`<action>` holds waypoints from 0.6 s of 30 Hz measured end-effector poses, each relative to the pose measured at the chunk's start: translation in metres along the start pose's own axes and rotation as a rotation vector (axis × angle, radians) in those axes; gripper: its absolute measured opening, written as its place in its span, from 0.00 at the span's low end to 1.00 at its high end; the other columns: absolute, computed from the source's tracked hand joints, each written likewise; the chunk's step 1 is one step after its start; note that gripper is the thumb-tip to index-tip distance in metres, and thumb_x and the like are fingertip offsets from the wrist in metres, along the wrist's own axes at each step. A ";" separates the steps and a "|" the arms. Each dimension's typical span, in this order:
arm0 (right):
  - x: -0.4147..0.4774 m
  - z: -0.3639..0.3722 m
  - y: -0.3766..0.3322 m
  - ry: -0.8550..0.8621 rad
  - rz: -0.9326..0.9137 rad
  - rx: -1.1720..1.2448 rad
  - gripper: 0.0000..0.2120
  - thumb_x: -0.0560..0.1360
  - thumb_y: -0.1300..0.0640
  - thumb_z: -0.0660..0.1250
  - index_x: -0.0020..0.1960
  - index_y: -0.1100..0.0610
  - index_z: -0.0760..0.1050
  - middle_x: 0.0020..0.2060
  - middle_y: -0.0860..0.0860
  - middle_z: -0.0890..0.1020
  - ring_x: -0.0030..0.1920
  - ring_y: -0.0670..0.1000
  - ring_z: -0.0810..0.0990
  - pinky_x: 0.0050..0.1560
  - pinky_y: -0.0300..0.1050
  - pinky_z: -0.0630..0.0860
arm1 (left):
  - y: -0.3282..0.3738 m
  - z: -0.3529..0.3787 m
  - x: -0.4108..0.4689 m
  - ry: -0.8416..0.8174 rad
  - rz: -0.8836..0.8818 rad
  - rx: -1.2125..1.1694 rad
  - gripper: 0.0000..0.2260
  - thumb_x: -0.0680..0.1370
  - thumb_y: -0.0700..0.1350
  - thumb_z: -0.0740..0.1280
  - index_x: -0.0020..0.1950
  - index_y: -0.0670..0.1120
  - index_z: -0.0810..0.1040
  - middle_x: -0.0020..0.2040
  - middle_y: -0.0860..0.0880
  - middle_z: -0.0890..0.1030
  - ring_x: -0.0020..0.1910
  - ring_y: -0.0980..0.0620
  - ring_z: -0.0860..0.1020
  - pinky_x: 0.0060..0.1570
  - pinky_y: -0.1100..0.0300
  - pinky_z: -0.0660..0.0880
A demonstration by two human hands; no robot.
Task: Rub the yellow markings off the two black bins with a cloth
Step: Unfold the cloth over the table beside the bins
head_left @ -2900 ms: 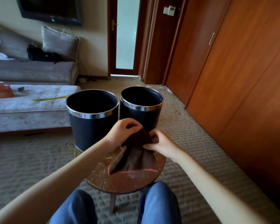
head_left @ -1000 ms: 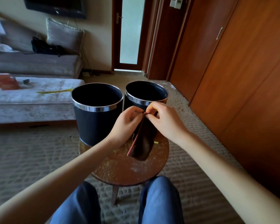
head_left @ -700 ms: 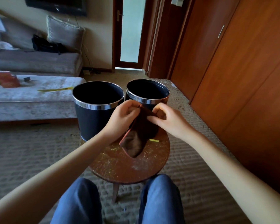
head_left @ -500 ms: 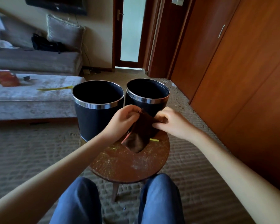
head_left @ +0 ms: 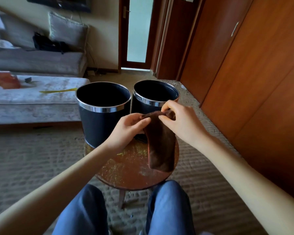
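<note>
Brown fleecy cloth (head_left: 159,146) is unfolding longer than a moment ago, your left hand (head_left: 127,128) and right hand (head_left: 182,121) pinching its top edge, so the black steel-rimmed bins (head_left: 98,126) are still waiting unrubbed.

Black, silver-rimmed left bin (head_left: 98,126), right bin (head_left: 137,111); brown cloth (head_left: 159,146) below fingers (head_left: 168,105); rust stool (head_left: 126,167), yellow-flecked; blue trousers (head_left: 168,209); beige ribbed carpet (head_left: 32,158).

Small round wooden table (head_left: 131,173), yellow-flecked top, left black bin (head_left: 98,126) and right black bin (head_left: 141,107) upright at its back
</note>
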State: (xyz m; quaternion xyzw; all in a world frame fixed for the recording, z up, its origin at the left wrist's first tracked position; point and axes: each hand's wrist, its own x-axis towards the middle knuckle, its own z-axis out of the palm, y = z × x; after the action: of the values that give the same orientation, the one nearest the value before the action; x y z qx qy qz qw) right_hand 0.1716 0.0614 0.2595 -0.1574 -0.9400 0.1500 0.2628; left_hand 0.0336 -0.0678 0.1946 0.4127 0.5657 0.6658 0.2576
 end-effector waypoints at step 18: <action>-0.057 0.086 0.027 -0.097 1.285 1.443 0.27 0.72 0.48 0.74 0.63 0.65 0.77 0.50 0.62 0.85 0.45 0.60 0.86 0.44 0.54 0.84 | -0.025 -0.006 -0.016 -0.036 -0.606 -0.508 0.11 0.81 0.47 0.65 0.52 0.41 0.82 0.47 0.41 0.85 0.44 0.46 0.85 0.43 0.56 0.82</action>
State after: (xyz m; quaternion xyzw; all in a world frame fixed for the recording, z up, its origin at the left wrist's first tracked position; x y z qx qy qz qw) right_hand 0.1770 0.0477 0.1536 -0.4358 -0.3662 0.8126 0.1251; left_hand 0.0340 -0.0787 0.1665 0.1620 0.4744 0.6710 0.5463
